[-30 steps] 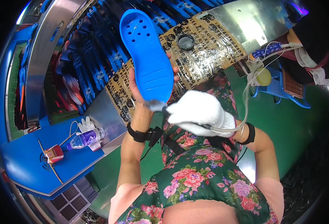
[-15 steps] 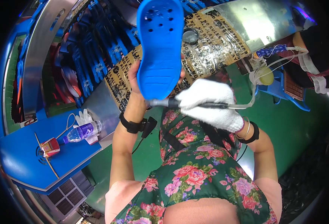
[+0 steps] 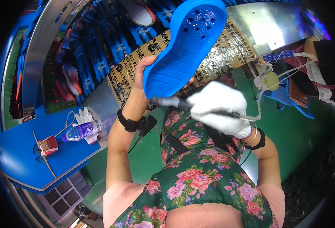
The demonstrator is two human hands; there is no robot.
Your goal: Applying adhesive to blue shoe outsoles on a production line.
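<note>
A bright blue shoe sole [image 3: 175,68], with raised edges and small holes at the toe end, lies tilted in my bare left hand [image 3: 139,74]. My thumb is at its left edge, and fingertips show at its right edge. In a white knit glove, my right hand [image 3: 218,108] is closed around a dark-handled brush [image 3: 175,102]. A pale tube [image 3: 251,118] runs out of the brush's rear end. The blurred brush tip is at the lower heel edge of the sole; whether it touches cannot be made out.
Behind the sole is a ledge wrapped in printed tape [image 3: 133,68], with blue racks beyond. A blue side table [image 3: 19,155] holds a water bottle [image 3: 82,131], a white glove [image 3: 84,116] and a small red box [image 3: 48,145]. At right are a blue stool [image 3: 289,93] and another person's arm.
The sole has moved right and turned clockwise, its toe end now leaning right. My right hand and the brush have shifted slightly right; the brush stays near the heel end.
</note>
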